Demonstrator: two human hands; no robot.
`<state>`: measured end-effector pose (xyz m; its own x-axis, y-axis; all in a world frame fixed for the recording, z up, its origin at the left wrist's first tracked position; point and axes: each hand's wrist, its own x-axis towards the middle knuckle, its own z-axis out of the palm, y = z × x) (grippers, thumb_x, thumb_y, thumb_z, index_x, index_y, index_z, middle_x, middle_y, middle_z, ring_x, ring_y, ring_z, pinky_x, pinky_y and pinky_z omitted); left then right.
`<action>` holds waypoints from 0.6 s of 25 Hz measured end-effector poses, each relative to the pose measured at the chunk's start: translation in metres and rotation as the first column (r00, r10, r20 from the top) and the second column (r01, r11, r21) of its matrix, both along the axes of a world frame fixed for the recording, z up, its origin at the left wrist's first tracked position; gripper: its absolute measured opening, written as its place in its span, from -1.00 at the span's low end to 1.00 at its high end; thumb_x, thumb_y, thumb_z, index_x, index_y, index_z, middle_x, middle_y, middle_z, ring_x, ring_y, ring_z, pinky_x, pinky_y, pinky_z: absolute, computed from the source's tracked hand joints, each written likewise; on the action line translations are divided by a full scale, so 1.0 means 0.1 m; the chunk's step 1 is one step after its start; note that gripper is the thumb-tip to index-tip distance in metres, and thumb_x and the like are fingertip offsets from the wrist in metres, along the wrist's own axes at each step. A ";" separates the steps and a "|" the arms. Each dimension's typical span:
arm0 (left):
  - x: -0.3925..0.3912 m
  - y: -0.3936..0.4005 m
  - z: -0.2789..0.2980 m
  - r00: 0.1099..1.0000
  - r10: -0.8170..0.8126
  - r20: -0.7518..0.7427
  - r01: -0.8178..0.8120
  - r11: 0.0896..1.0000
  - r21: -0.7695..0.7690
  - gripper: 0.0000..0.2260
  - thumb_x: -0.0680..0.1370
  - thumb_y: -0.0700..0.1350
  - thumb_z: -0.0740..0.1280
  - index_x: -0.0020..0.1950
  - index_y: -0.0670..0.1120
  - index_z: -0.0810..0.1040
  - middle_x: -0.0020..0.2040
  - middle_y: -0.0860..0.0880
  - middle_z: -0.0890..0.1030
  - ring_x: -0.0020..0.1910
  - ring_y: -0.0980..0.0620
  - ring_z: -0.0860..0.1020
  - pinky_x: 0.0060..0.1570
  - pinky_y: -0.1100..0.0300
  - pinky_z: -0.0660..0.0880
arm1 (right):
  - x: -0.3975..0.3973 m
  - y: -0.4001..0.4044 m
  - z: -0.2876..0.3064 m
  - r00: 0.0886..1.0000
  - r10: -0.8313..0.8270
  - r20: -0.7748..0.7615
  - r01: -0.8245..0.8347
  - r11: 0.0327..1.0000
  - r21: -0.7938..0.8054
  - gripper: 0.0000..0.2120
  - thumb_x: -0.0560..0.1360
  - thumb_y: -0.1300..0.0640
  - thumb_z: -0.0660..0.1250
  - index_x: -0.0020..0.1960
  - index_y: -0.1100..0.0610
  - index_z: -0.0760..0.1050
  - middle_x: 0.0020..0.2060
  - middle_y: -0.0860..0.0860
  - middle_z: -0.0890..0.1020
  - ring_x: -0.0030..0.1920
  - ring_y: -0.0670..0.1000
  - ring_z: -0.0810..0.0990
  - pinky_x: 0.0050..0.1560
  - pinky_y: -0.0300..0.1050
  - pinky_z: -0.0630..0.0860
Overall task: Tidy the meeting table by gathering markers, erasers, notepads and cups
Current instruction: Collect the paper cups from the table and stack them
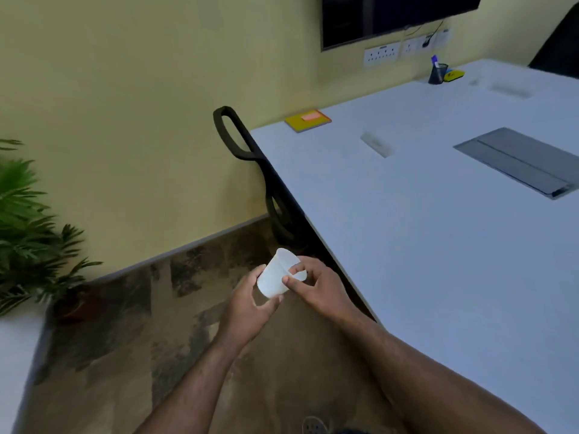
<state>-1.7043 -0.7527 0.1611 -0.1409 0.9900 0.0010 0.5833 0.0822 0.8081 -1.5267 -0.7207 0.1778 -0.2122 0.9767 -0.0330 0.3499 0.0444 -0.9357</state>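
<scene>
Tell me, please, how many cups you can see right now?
1: a white cup, tilted, held off the table's edge by the left hand and the right hand. Another nested inside can't be ruled out.

Both forearms are bare to the frame edge, no sleeves showing. Left hand [247, 308] and right hand [316, 288] wear no rings, watch or gloves
</scene>
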 end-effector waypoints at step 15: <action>0.85 3.86 -0.28 0.779 -0.588 -0.216 0.574 0.808 -0.131 -0.42 0.62 0.08 0.26 0.57 0.03 0.12 0.56 0.05 0.21 0.52 0.04 0.20 0.45 0.08 0.22 | 0.76 2.77 -0.19 0.734 -0.627 0.263 0.595 0.779 0.196 -0.78 0.47 -0.02 0.43 0.06 0.06 0.62 0.38 -0.09 0.45 -0.08 -0.16 0.62 0.04 -0.13 0.58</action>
<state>-1.6194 -0.3669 0.1335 0.4588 0.8831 -0.0981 0.7053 -0.2948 0.6448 -1.4503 -0.4438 0.1585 0.4366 0.8936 0.1044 0.5899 -0.1968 -0.7831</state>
